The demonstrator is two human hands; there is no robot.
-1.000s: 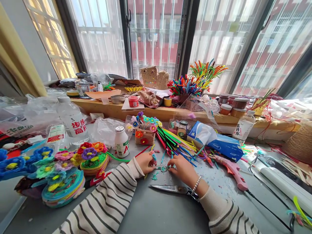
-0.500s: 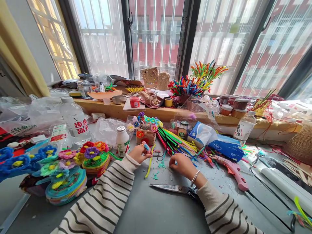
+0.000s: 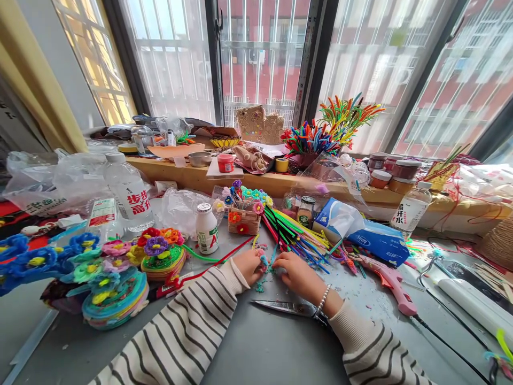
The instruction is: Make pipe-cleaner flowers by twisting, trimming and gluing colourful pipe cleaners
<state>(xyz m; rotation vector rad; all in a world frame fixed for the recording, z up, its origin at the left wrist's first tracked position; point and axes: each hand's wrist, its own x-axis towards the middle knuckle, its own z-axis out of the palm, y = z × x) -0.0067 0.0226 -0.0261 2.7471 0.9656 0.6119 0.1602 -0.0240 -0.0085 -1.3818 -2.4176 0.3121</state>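
My left hand point(image 3: 247, 266) is closed in a pinch on a small pink-and-blue pipe cleaner flower point(image 3: 263, 259). Just right of it, my right hand point(image 3: 301, 274) has its fingers bent together, their tips close to the flower; whatever they may hold is too small to make out. Teal fluff scraps point(image 3: 259, 287) lie on the grey table below the hands. Large scissors point(image 3: 285, 306) lie near my right wrist, blades pointing left, handles partly hidden by the wrist. Beyond the hands is a bundle of coloured pipe cleaners point(image 3: 294, 235).
Pipe cleaner flowers on round coiled bases point(image 3: 114, 302) stand at left. A white bottle point(image 3: 207, 230) and a small flower basket point(image 3: 243, 220) are behind my left hand. At right lie a pink glue gun point(image 3: 395, 286) with its cord and a blue tissue pack point(image 3: 379, 240).
My left hand has moved right and slightly down with the flower, bringing it close to my right hand. A red pipe cleaner shows beside my left sleeve. The view has shifted slightly.
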